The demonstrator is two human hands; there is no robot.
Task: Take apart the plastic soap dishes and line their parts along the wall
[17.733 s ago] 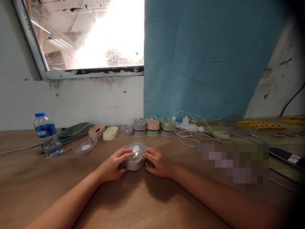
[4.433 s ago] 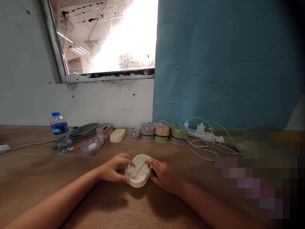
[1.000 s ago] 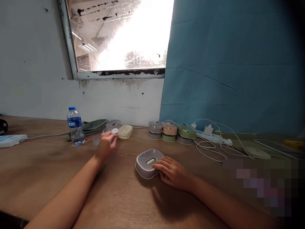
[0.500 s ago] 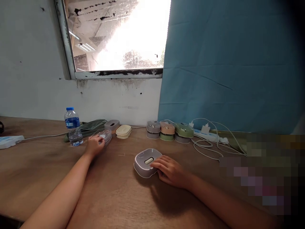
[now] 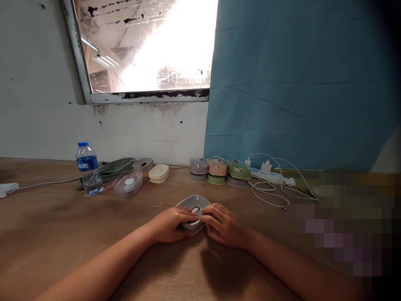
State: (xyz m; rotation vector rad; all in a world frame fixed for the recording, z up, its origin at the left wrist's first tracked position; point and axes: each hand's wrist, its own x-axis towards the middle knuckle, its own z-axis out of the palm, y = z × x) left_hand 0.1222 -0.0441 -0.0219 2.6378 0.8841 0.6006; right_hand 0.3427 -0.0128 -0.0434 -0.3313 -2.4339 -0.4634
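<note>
A grey rounded plastic box (image 5: 194, 201) lies on the table in front of me. It has an oval slot in its top with a pale piece (image 5: 196, 210) in it. My left hand (image 5: 173, 224) grips the box's left side, fingers over the top and thumb low on the near side. From the right, my right hand (image 5: 223, 225) holds the opposite edge with bent fingers, their tips close to the slot. My hands cover much of the box's near part. Farther back on the left lies a clear plastic lid (image 5: 128, 183) with a white round spot.
A water bottle (image 5: 88, 169) stands at the left by a dark green cloth bundle (image 5: 114, 170). Along the wall are a grey-topped box (image 5: 143, 165), cream oval pieces (image 5: 158, 172) and stacked coloured boxes (image 5: 216, 169). At right, white cables trail from a power strip (image 5: 272, 177).
My left hand has left the clear lid at the back and come right and nearer, onto the grey box. My right hand stays at the box's right side. The view has shifted slightly.
</note>
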